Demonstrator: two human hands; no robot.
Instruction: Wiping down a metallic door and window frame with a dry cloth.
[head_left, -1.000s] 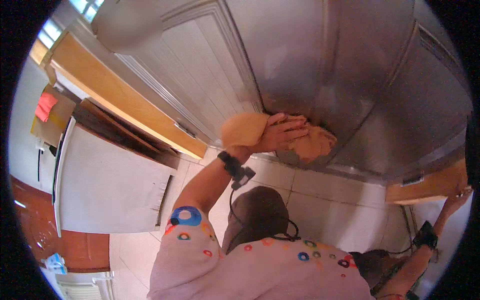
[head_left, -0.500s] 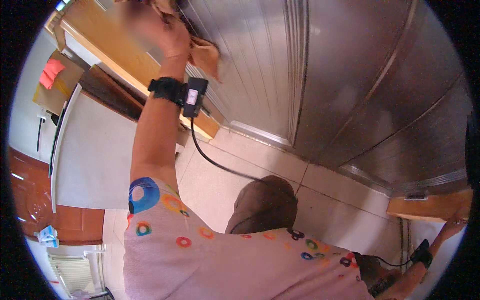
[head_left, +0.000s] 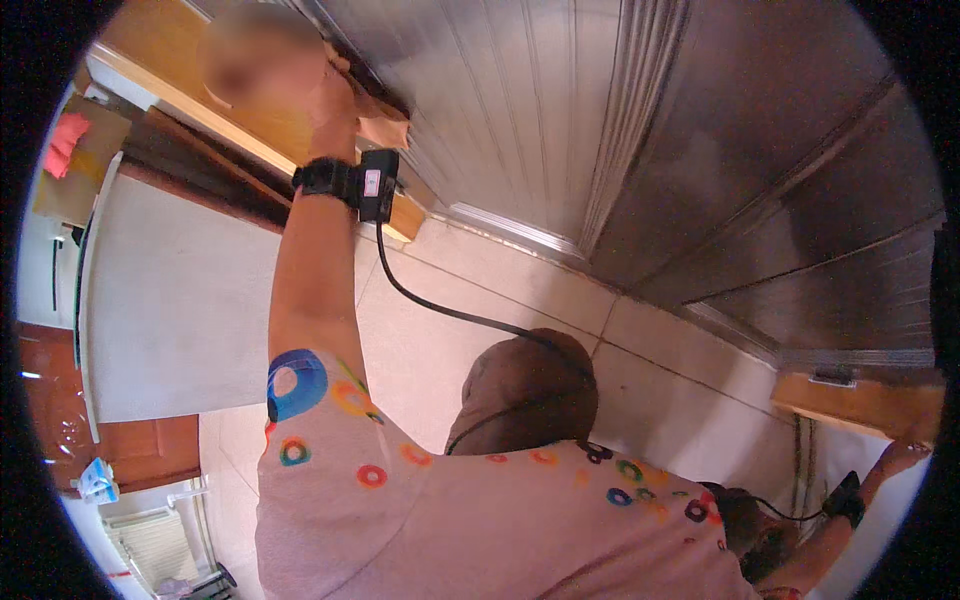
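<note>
My left arm reaches up to the wooden door frame (head_left: 255, 125) beside a grey metal door (head_left: 520, 120). At its end, my left hand (head_left: 328, 92) is closed on a brown cloth (head_left: 385, 127), which hangs out past the wrist toward the door. A blur covers part of that hand's fingers. Out at the far right, my right hand (head_left: 903, 455) rests against the other wooden side of the frame (head_left: 850, 405), its fingers seemingly stretched out with nothing visible in them. Each wrist wears a black strap with a small box and a cable.
A white panel (head_left: 180, 300) stands at the left, with a cardboard box (head_left: 85, 165) and a red cloth (head_left: 65, 140) behind it. Farther down on the left are a red-brown door (head_left: 150, 445) and a white radiator (head_left: 150, 545). Pale floor tiles (head_left: 480, 270) run below the metal door.
My left hand and the cloth have shifted slightly left and down along the frame. The view has tilted a little, while my right hand stays at the far right side of the frame.
</note>
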